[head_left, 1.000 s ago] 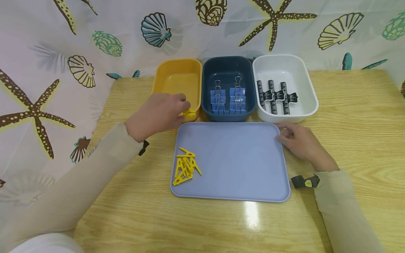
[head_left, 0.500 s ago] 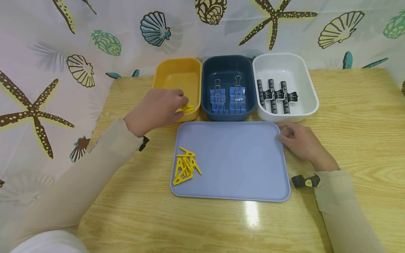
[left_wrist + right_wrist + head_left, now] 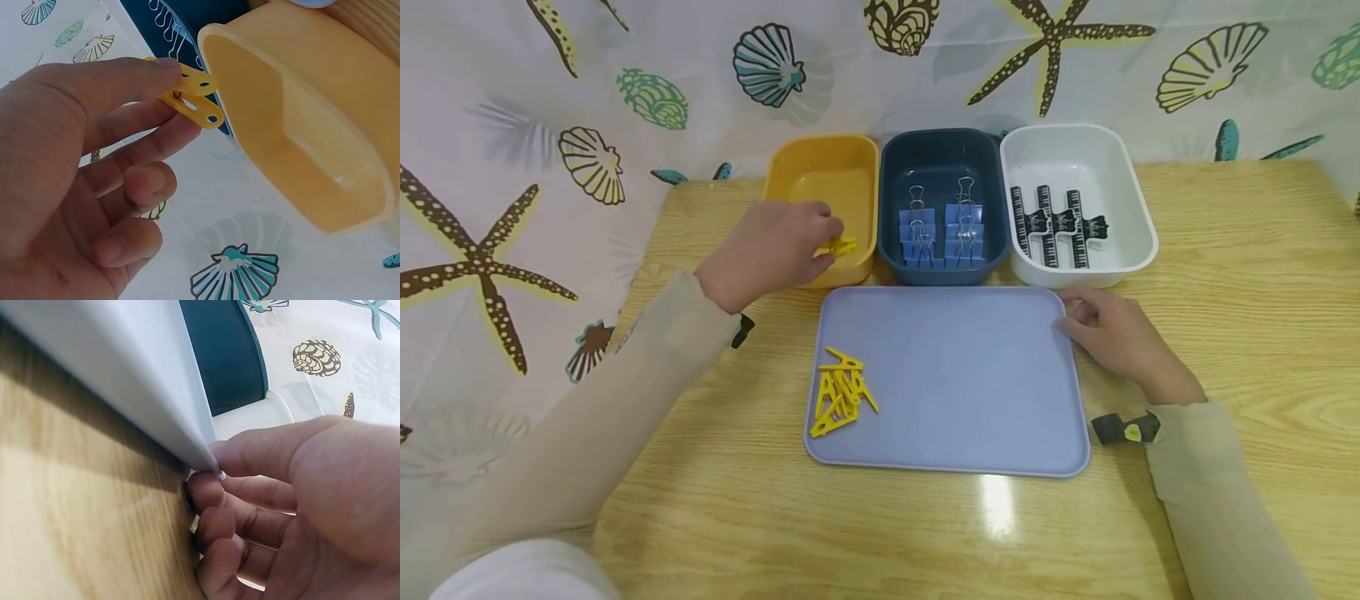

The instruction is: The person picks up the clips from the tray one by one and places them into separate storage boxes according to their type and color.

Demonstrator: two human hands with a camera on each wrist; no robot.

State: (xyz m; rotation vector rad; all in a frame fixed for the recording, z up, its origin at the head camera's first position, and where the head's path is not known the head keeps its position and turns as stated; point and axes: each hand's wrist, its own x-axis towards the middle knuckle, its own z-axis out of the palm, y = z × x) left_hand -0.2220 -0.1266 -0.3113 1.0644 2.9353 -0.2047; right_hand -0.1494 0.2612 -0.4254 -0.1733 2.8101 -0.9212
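My left hand (image 3: 778, 250) pinches a yellow clothespin (image 3: 203, 115) between thumb and fingertips, over the front part of the yellow bin (image 3: 853, 271). In the left wrist view the clothespin is close to the bin's rim. More yellow clothespins (image 3: 838, 396) lie in a loose pile at the left side of the grey-blue tray (image 3: 970, 383). At the tray's far right corner, my right hand (image 3: 1112, 337) grips the rim, its thumb on the edge and the other fingers curled below, as the right wrist view shows.
Beside the yellow bin stand a dark blue bin (image 3: 943, 275) with several blue binder clips (image 3: 962, 229), then a white bin (image 3: 1138, 212) with three black-and-white piano-patterned clips (image 3: 1078, 229). A shell-printed cloth (image 3: 865, 92) hangs behind the wooden table (image 3: 1247, 275).
The left hand, with the clothespin, has shifted slightly back and to the left over the yellow bin. The right hand has stayed at the tray's corner.
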